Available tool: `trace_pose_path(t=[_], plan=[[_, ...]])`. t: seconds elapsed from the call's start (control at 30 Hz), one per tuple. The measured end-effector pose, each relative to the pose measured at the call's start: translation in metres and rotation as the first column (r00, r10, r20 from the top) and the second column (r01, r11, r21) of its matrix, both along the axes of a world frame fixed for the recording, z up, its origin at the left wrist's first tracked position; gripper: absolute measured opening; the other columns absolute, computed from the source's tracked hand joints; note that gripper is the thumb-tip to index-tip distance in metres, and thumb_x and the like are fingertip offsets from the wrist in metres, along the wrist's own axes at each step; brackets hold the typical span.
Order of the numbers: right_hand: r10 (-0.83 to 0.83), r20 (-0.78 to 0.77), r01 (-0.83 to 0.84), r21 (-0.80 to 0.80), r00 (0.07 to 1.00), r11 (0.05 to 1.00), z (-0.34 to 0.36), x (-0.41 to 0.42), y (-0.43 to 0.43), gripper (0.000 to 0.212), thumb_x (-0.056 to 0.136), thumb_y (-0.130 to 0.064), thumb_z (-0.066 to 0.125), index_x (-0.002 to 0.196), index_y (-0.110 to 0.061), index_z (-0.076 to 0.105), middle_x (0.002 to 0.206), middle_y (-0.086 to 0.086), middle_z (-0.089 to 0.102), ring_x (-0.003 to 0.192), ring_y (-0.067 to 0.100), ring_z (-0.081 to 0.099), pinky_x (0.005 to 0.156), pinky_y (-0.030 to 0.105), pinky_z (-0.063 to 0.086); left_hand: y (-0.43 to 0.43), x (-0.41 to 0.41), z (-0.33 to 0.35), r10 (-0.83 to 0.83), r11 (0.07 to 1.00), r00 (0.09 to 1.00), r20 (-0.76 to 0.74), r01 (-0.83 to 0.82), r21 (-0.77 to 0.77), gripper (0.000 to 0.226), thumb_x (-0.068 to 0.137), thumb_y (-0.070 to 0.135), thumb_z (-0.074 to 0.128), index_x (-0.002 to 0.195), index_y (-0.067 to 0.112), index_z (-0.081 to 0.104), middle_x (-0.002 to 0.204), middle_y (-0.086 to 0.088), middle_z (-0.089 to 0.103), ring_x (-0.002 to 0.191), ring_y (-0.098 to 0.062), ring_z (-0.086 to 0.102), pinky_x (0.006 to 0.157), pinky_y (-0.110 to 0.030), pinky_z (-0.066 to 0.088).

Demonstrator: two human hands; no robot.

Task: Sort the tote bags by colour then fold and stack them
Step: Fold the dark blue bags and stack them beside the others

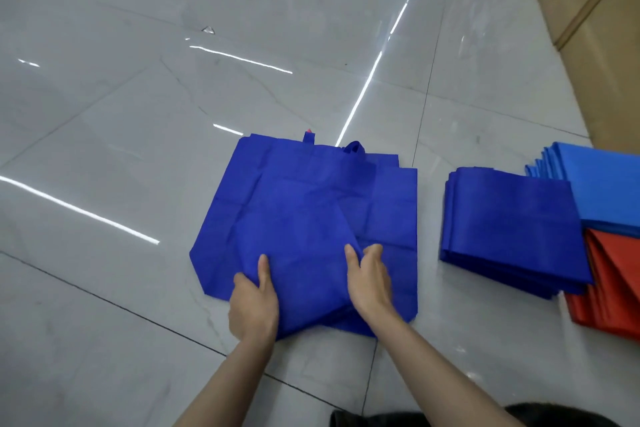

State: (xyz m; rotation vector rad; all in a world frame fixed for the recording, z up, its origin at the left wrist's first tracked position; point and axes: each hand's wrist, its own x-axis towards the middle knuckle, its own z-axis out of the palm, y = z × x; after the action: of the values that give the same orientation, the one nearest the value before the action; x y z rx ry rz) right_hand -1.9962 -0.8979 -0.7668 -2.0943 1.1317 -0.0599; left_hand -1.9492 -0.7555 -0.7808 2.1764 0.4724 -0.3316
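Observation:
Several dark blue tote bags (304,204) lie spread flat in a loose pile on the floor in front of me. My left hand (254,302) grips the near left edge of the top bag, thumb on top. My right hand (369,279) pinches the same bag's right edge, fingers curled around the fabric. A tiny bit of red (308,131) shows at the pile's far edge. To the right lies a folded stack of dark blue bags (512,229), with a light blue stack (602,187) and a red stack (613,281) beside it.
The glossy grey tile floor (138,149) stretches wide to the left and ahead. Beige cabinets or boxes (595,28) line the right side. A small clear scrap (207,30) lies on the tiles far ahead. A dark shape (415,418) sits at the bottom edge.

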Motion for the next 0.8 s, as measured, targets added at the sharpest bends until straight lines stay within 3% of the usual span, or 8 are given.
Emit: trace_pose_path(t=[0.1, 0.17, 0.27, 0.5, 0.57, 0.63, 0.7, 0.8], plan=[[-0.041, 0.098, 0.036, 0.044, 0.994, 0.998, 0.008, -0.026, -0.004, 0.029, 0.099, -0.040, 0.039, 0.098, -0.011, 0.034, 0.088, 0.001, 0.050, 0.081, 0.026, 0.053, 0.068, 0.036, 0.041, -0.001, -0.011, 0.010, -0.090, 0.996, 0.996, 0.020, 0.089, 0.020, 0.060, 0.089, 0.066, 0.030, 0.105, 0.010, 0.042, 0.097, -0.006, 0.050, 0.085, -0.029, 0.049, 0.074, -0.038, 0.038], [-0.105, 0.233, 0.079, 0.119, 0.967, 0.990, 0.012, -0.042, -0.012, 0.017, 0.099, -0.031, 0.043, 0.101, -0.015, 0.037, 0.094, -0.004, 0.051, 0.082, 0.017, 0.052, 0.069, 0.030, 0.042, -0.010, -0.019, 0.019, -0.178, 0.983, 0.978, 0.112, 0.172, 0.061, 0.058, 0.088, 0.065, 0.034, 0.107, 0.011, 0.040, 0.093, -0.008, 0.052, 0.084, -0.031, 0.051, 0.072, -0.040, 0.041], [-0.194, 0.415, 0.099, 0.240, 0.889, 0.966, 0.027, -0.064, -0.031, 0.012, 0.099, -0.015, 0.046, 0.108, -0.021, 0.040, 0.103, -0.015, 0.050, 0.091, -0.001, 0.052, 0.070, 0.005, 0.041, -0.035, -0.029, 0.042, -0.222, 0.975, 0.948, 0.230, 0.214, 0.058, 0.055, 0.087, 0.060, 0.043, 0.108, 0.010, 0.040, 0.084, -0.007, 0.055, 0.075, -0.028, 0.048, 0.067, -0.038, 0.040], [-0.323, 0.596, 0.326, 0.107, 0.735, 0.939, 0.067, -0.107, -0.111, 0.027, 0.097, -0.011, 0.049, 0.123, -0.014, 0.047, 0.119, -0.006, 0.051, 0.107, 0.004, 0.049, 0.080, 0.016, 0.040, -0.138, -0.050, 0.091, -0.348, 0.916, 0.873, 0.343, 0.395, -0.074, 0.055, 0.089, 0.054, 0.049, 0.119, 0.010, 0.037, 0.072, 0.008, 0.043, 0.076, -0.023, 0.047, 0.069, -0.034, 0.037], [-0.347, 0.625, 0.420, 0.033, 0.699, 0.907, 0.074, -0.115, -0.141, 0.029, 0.096, -0.008, 0.049, 0.125, -0.010, 0.049, 0.121, -0.001, 0.053, 0.111, 0.005, 0.047, 0.083, 0.013, 0.034, -0.170, -0.053, 0.099, -0.390, 0.851, 0.839, 0.378, 0.485, -0.200, 0.054, 0.091, 0.049, 0.049, 0.126, 0.011, 0.034, 0.080, 0.009, 0.048, 0.084, -0.023, 0.052, 0.072, -0.033, 0.039], [-0.373, 0.631, 0.489, -0.011, 0.680, 0.872, 0.077, -0.122, -0.173, 0.031, 0.096, -0.006, 0.049, 0.127, -0.009, 0.049, 0.125, 0.003, 0.054, 0.116, 0.012, 0.050, 0.087, 0.018, 0.037, -0.201, -0.057, 0.097, -0.463, 0.752, 0.783, 0.416, 0.595, -0.284, 0.055, 0.093, 0.040, 0.051, 0.136, 0.014, 0.029, 0.109, 0.005, 0.049, 0.106, -0.020, 0.051, 0.085, -0.029, 0.042], [-0.372, 0.613, 0.520, -0.075, 0.697, 0.851, 0.074, -0.128, -0.201, 0.034, 0.096, -0.008, 0.047, 0.130, -0.012, 0.047, 0.130, 0.005, 0.054, 0.119, 0.018, 0.051, 0.094, 0.031, 0.043, -0.229, -0.061, 0.089, -0.577, 0.657, 0.691, 0.436, 0.710, -0.256, 0.059, 0.094, 0.032, 0.053, 0.143, 0.015, 0.024, 0.134, 0.002, 0.038, 0.123, -0.014, 0.041, 0.101, -0.027, 0.037], [-0.340, 0.541, 0.503, -0.184, 0.769, 0.844, 0.059, -0.133, -0.235, 0.041, 0.097, -0.008, 0.045, 0.137, -0.015, 0.045, 0.134, 0.006, 0.052, 0.121, 0.023, 0.050, 0.096, 0.035, 0.041, -0.263, -0.066, 0.072, -0.681, 0.611, 0.623, 0.384, 0.773, -0.172, 0.060, 0.095, 0.023, 0.051, 0.146, 0.014, 0.021, 0.141, -0.006, 0.031, 0.127, -0.016, 0.037, 0.106, -0.025, 0.030]])
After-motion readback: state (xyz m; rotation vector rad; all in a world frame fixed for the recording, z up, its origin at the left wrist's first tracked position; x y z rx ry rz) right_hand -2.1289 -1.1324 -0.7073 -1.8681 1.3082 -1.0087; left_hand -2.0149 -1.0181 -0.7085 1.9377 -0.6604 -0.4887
